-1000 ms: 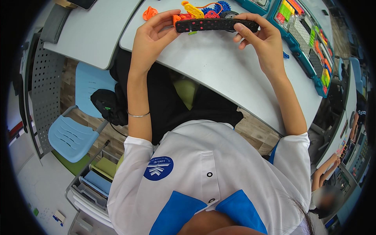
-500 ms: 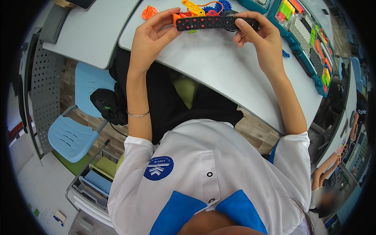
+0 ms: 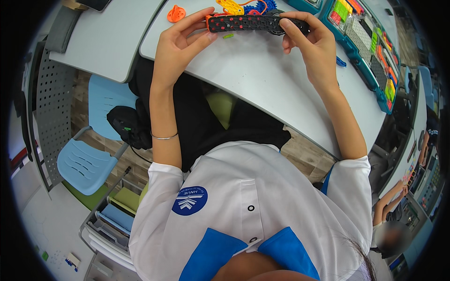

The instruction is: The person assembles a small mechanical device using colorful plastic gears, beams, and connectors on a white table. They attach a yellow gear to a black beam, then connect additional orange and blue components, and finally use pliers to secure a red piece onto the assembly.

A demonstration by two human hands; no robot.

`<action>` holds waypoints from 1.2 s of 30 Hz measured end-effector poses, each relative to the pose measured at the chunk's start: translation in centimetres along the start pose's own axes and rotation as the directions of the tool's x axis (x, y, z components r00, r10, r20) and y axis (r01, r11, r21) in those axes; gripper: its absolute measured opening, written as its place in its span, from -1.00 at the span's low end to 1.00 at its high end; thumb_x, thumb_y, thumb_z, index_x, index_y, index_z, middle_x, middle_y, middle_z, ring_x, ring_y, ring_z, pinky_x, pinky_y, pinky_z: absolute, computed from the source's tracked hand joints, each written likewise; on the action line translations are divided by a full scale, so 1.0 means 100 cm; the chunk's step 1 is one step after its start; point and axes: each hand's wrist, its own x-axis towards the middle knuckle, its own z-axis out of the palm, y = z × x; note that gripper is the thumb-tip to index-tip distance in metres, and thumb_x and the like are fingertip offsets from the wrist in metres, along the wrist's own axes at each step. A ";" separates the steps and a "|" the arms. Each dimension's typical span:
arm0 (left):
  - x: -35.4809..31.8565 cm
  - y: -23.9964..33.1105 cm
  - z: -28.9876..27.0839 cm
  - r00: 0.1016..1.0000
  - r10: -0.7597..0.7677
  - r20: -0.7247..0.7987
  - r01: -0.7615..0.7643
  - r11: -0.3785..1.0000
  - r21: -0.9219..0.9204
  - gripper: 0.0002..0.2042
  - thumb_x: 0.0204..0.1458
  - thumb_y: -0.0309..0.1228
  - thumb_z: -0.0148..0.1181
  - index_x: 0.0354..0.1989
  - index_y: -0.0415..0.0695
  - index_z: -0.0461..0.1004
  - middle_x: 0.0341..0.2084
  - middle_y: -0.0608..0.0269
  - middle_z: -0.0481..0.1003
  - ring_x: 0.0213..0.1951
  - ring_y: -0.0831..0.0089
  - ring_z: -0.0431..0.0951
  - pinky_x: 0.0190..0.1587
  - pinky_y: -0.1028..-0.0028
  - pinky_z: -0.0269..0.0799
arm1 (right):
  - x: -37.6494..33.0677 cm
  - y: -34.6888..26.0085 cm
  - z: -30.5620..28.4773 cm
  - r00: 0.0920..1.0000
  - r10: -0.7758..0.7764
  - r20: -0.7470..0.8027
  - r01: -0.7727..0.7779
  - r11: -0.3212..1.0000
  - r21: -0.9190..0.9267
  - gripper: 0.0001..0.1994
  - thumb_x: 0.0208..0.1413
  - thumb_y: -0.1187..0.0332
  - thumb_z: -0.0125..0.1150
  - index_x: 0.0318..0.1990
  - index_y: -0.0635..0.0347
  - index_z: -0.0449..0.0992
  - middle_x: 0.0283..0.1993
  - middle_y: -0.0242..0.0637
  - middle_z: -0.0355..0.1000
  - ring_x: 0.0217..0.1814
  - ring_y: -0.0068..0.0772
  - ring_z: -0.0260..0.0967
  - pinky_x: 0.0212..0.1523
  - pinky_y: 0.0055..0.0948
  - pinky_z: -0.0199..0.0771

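Note:
Between my two hands, over the white table, is a long black perforated building beam dotted with red pegs. My left hand grips its left end near an orange piece. My right hand pinches the right end, thumb on the near face, beside a black wheel. Yellow and red parts show behind the beam, partly hidden by it. Blue gears and an orange cord are also behind. A small light-green piece lies just below the beam.
An orange round piece lies left of my left hand. A teal case of sorted colourful building parts stands on the right, with a small blue piece beside it. Light-blue chairs stand at left. Another person's hands are at far right.
The beam has shifted very slightly, its black face tilting a little more into view. Both hands keep their hold on it with almost no movement.

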 end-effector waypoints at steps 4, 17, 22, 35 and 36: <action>0.000 -0.002 -0.004 0.999 0.012 0.031 -0.012 1.000 -0.015 -0.54 0.11 -0.61 0.26 0.23 -0.39 0.41 0.09 -0.04 0.49 0.13 0.32 0.50 0.17 0.32 0.50 | -0.002 -0.002 0.001 1.000 0.003 0.000 -0.003 0.999 -0.042 -0.74 0.25 0.35 0.29 -0.02 0.34 0.55 -0.46 -0.32 0.48 -0.45 -0.62 0.44 -0.42 -0.58 0.42; -0.001 -0.006 0.008 0.990 -0.006 -0.138 0.011 0.999 0.035 -0.53 0.17 -0.63 0.16 0.29 -0.35 0.35 0.12 0.04 0.47 0.26 0.33 0.41 0.28 0.39 0.38 | 0.007 0.022 -0.021 0.998 -0.008 -0.063 0.028 0.950 0.310 -0.74 0.36 0.31 0.14 0.09 0.25 0.44 -0.33 -0.36 0.39 -0.34 -0.59 0.27 -0.29 -0.57 0.25; -0.003 -0.009 0.019 0.976 0.117 -0.182 -0.046 0.935 0.352 -0.56 0.16 -0.66 0.15 0.25 -0.27 0.42 0.20 0.03 0.44 0.18 0.27 0.51 0.23 0.38 0.47 | 0.010 0.025 -0.025 0.995 0.011 -0.098 0.029 0.920 0.391 -0.75 0.35 0.32 0.15 0.05 0.29 0.43 -0.17 -0.27 0.43 -0.08 -0.46 0.42 0.09 -0.35 0.44; 0.028 0.011 -0.105 0.686 0.605 -0.403 0.030 0.530 0.847 -0.69 0.14 -0.41 0.25 0.05 -0.22 0.54 -0.03 0.07 0.51 0.01 0.19 0.49 -0.02 0.29 0.51 | 0.014 0.037 -0.040 0.998 0.061 -0.016 -0.045 0.868 0.494 -0.77 0.37 0.31 0.12 0.05 0.24 0.42 -0.12 -0.41 0.36 -0.19 -0.60 0.32 0.22 -0.31 0.37; 0.043 0.005 -0.138 0.646 0.647 -0.404 0.078 0.470 0.879 -0.62 0.14 -0.31 0.28 0.08 -0.24 0.51 -0.02 0.03 0.48 0.05 0.16 0.45 0.02 0.25 0.47 | 0.014 0.036 -0.039 0.998 0.066 -0.017 -0.049 0.866 0.498 -0.77 0.36 0.31 0.12 0.05 0.23 0.41 -0.13 -0.42 0.35 -0.23 -0.61 0.30 0.21 -0.33 0.37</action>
